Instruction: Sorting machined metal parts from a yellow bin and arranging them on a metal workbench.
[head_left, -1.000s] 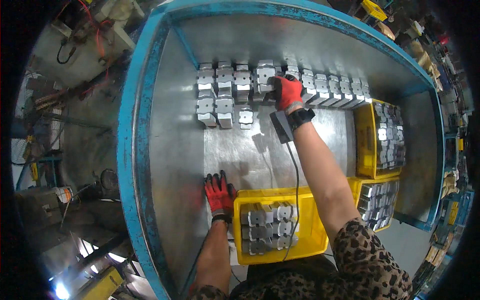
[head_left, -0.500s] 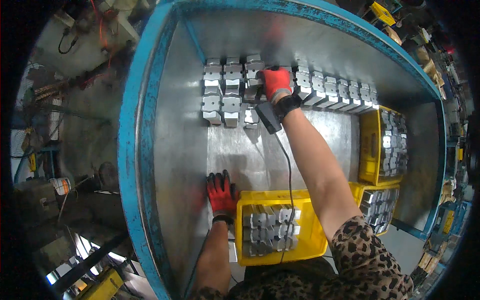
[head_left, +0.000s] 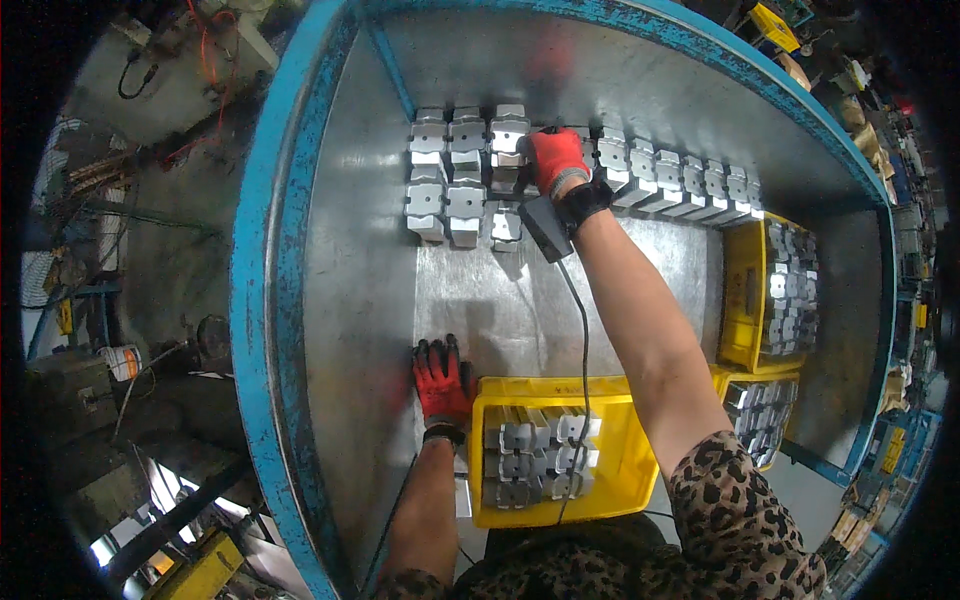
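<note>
My right hand [head_left: 556, 162], in a red glove with dark fingertips, is closed at the back row of grey metal blocks. Its fingers curl round a metal block mostly hidden under the glove, close beside a stack of blocks [head_left: 508, 135]. Further blocks [head_left: 465, 200] stand in columns to its left, and a slanting row [head_left: 665, 178] runs to its right. My left hand [head_left: 441, 385], gloved in red and black, lies flat on the metal tabletop [head_left: 520, 330] with fingers stretched out. It holds nothing and sits beside the near yellow crate [head_left: 628, 450].
The near crate holds stacked metal blocks [head_left: 535, 460] on its left side. Two more filled yellow crates [head_left: 742, 290] stand at the right. Blue-framed metal walls [head_left: 270, 270] enclose the table. A black box [head_left: 545, 228] hangs at my right wrist, its cable [head_left: 584, 350] crossing the near crate.
The view has shifted slightly. My right hand stays closed at the back row, moved only a little. The left hand keeps lying flat in the same place.
</note>
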